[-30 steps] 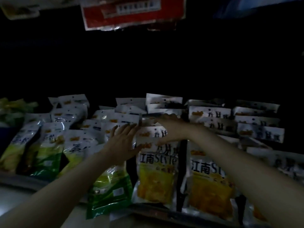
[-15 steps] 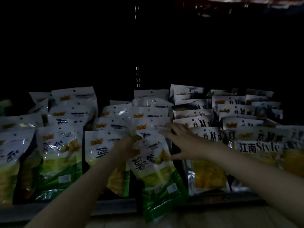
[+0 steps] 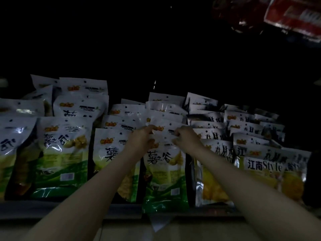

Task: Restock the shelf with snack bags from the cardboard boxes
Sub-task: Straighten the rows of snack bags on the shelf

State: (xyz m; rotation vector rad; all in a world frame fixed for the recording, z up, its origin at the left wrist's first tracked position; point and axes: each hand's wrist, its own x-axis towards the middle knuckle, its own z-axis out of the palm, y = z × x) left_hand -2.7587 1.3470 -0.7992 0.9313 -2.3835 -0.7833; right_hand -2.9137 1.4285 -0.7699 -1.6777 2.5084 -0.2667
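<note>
A dim shelf holds rows of snack bags standing one behind another. The front green-and-white bag (image 3: 164, 173) in the middle row stands upright, its bottom hanging over the shelf edge (image 3: 121, 211). My left hand (image 3: 140, 141) pinches that bag's top left corner. My right hand (image 3: 186, 138) pinches its top right corner. More green bags (image 3: 62, 153) fill the rows to the left. Yellow bags (image 3: 265, 171) with black lettering fill the rows to the right. No cardboard box is in view.
Above the bags the shelf bay is dark. A red package (image 3: 293, 18) hangs at the top right. A white tag (image 3: 159, 223) sticks down below the shelf's front lip. A dark object (image 3: 312, 180) stands at the far right edge.
The view has shifted right and closer. The tilted green bag now stands upright in the middle row. Both hands have moved up to its top corners.
</note>
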